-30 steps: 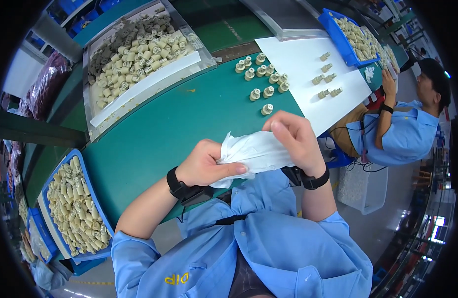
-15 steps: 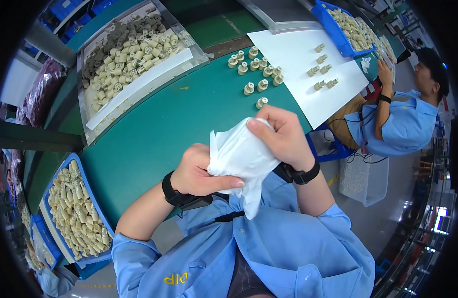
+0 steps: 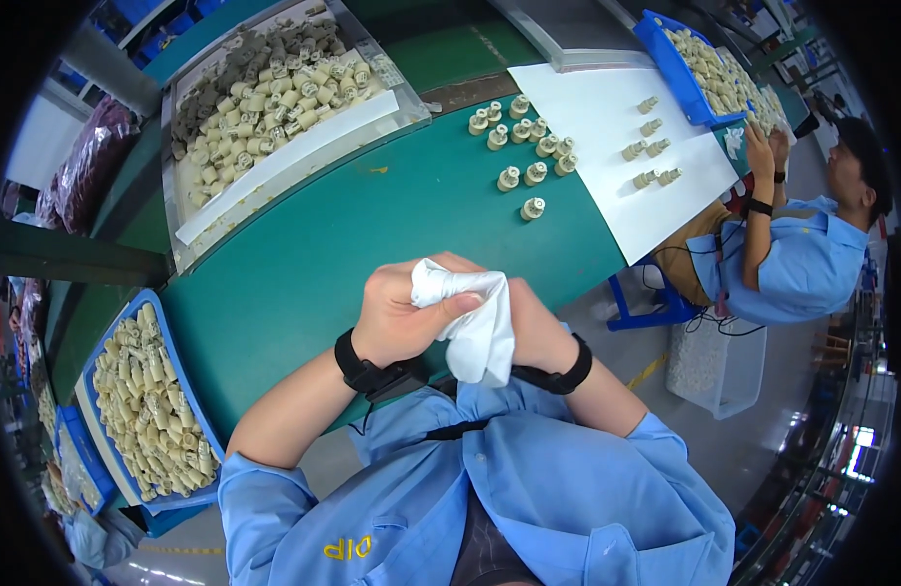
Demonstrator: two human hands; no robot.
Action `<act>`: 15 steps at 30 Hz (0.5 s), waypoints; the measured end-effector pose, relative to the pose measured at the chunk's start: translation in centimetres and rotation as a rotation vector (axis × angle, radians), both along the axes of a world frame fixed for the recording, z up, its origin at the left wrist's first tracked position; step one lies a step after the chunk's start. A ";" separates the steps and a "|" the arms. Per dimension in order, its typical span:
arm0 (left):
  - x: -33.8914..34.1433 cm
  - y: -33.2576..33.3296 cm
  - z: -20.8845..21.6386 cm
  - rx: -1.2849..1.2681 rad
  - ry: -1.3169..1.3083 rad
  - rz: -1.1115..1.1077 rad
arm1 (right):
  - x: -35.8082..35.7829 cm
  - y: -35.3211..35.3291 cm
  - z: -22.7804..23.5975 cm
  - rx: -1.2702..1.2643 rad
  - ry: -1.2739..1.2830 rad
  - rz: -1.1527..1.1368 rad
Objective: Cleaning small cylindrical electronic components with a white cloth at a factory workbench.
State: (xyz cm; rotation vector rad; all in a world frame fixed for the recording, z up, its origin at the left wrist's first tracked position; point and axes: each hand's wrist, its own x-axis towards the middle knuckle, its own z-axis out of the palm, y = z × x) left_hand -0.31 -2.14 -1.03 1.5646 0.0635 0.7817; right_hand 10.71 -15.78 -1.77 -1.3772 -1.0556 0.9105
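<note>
A crumpled white cloth [image 3: 482,337] is bunched between my hands, above the near edge of the green table, and its loose end hangs toward my jacket. My left hand [image 3: 397,311] is closed on it, the thumb lying across the folds. Pressed against the other side of the cloth, my right hand [image 3: 536,327] also grips it, though the cloth and my left hand hide most of its fingers. Beyond my hands, several small cream cylindrical parts with metal tops [image 3: 534,173] stand upright on the table, the closest one [image 3: 532,209] apart from the group.
A metal-edged tray [image 3: 304,161] heaped with cream parts lies at far left. A blue bin [image 3: 199,420] of similar parts is at near left. Several parts lie on a white sheet [image 3: 607,132] at right, before another blue bin [image 3: 655,49]. A co-worker [image 3: 797,244] sits at far right.
The cloth was spread wider and is now bunched smaller. My right hand has come down and inward against my left hand. The view has shifted slightly.
</note>
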 end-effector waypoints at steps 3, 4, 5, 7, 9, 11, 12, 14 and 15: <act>-0.7 0.3 -0.4 -0.023 0.114 0.050 | 1.3 -0.5 1.6 -0.102 -0.067 0.026; -0.3 0.7 -0.7 0.010 0.084 0.052 | 1.7 -0.5 2.2 -0.096 0.095 -0.026; 0.0 1.1 -0.9 0.045 0.055 0.053 | 2.0 -0.6 2.8 -0.089 0.256 -0.080; 0.0 1.0 -1.2 0.082 0.024 0.055 | 1.8 -0.6 2.8 -0.082 0.416 -0.133; 0.3 0.3 -1.5 0.102 0.112 0.150 | 0.4 -0.6 1.7 -0.135 0.037 -0.158; 0.8 -0.3 -1.5 0.118 0.148 0.175 | -0.9 0.0 0.7 -0.162 -0.157 -0.193; 1.0 -0.7 -1.5 0.105 0.110 0.159 | -1.5 0.5 0.2 -0.094 -0.317 -0.222; 0.9 -1.8 -1.7 0.065 0.045 0.133 | -2.3 0.8 -0.5 -0.046 -0.477 -0.265; 0.9 -2.0 -1.9 0.056 0.044 0.114 | -2.3 0.7 -0.9 -0.053 -0.520 -0.188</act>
